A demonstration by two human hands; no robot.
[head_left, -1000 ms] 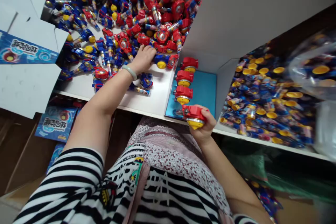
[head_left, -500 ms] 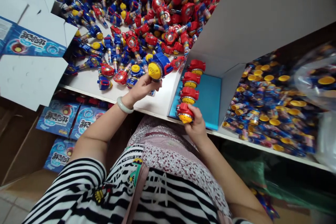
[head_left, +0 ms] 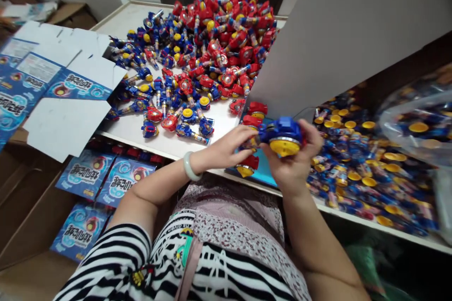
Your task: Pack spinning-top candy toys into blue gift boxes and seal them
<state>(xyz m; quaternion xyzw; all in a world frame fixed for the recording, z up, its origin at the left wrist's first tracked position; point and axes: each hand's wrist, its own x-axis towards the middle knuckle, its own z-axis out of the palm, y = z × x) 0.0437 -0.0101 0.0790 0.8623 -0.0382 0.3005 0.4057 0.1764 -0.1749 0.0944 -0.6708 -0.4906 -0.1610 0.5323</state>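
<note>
Both of my hands hold one blue toy [head_left: 285, 132] with a yellow round face, raised over the open display box [head_left: 263, 174]. My left hand [head_left: 235, 148] pinches the clear tube end of the toy. Around its blue body curl the fingers of my right hand [head_left: 294, 164]. Below them, a column of red toys [head_left: 248, 165] with yellow faces stands along the left side of the box's blue bottom. My hands cover part of that column. Left of the box lies a large pile of loose red and blue toys [head_left: 187, 84].
Flattened printed boxes [head_left: 70, 87] lie at the left. Filled blue boxes [head_left: 83, 174] sit in a carton below the table edge. The box's tall white lid [head_left: 318, 28] stands up at the right. Beyond it are many yellow-capped tubes [head_left: 360, 169] and a clear plastic bag [head_left: 420, 117].
My left hand has carried the blue toy rightward over the box. My right hand has let go of the front red toy and taken hold of the blue one. The view has tilted up.
</note>
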